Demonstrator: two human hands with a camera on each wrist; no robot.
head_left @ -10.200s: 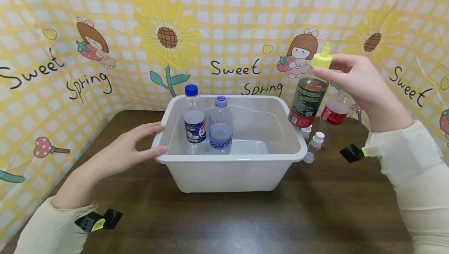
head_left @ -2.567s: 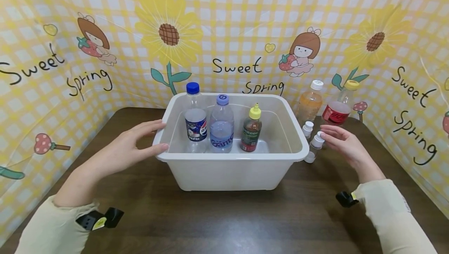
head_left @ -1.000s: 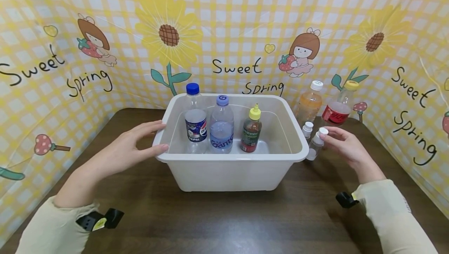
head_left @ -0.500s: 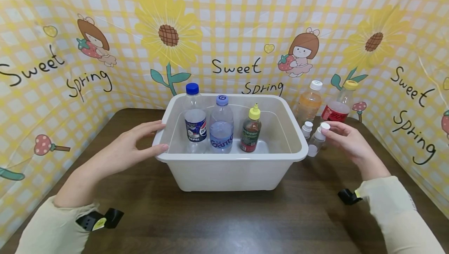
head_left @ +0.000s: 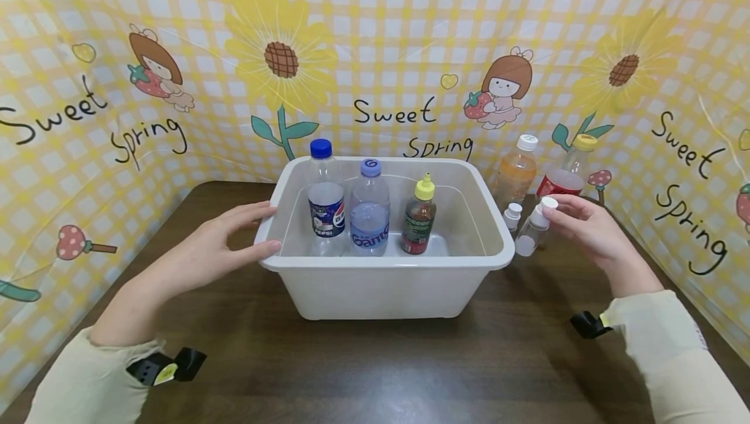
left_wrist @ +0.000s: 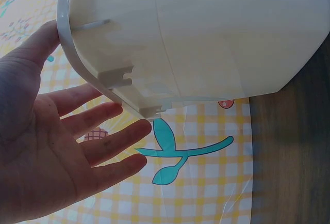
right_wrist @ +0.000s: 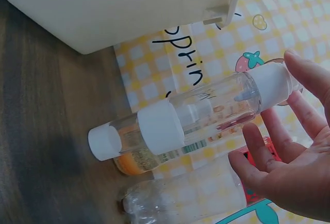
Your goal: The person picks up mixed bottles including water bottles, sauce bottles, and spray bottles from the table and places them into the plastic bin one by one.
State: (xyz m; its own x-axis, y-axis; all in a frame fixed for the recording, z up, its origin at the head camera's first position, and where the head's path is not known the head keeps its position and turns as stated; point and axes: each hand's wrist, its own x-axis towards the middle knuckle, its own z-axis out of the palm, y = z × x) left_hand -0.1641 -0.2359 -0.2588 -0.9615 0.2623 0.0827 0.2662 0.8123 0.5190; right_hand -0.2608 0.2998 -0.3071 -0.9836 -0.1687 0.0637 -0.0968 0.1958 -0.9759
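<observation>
Fingers and thumb of the right hand (head_left: 592,232), at center right of the frame, are clamped on the white cap (head_left: 547,204) of a small clear bottle (head_left: 530,233), tilted beside the white plastic tub (head_left: 387,290). The left hand (head_left: 202,248), thumb and fingers apart, touches the tub's left rim. Upright inside, left to right: Pepsi bottle (head_left: 327,213), purple-capped bottle (head_left: 370,225), yellow-capped squeeze bottle (head_left: 418,223). At right stand an orange-drink bottle (head_left: 515,173) and a red-labeled bottle (head_left: 562,180). Brown wood-grain counter (head_left: 375,372) occupies the lower frame.
</observation>
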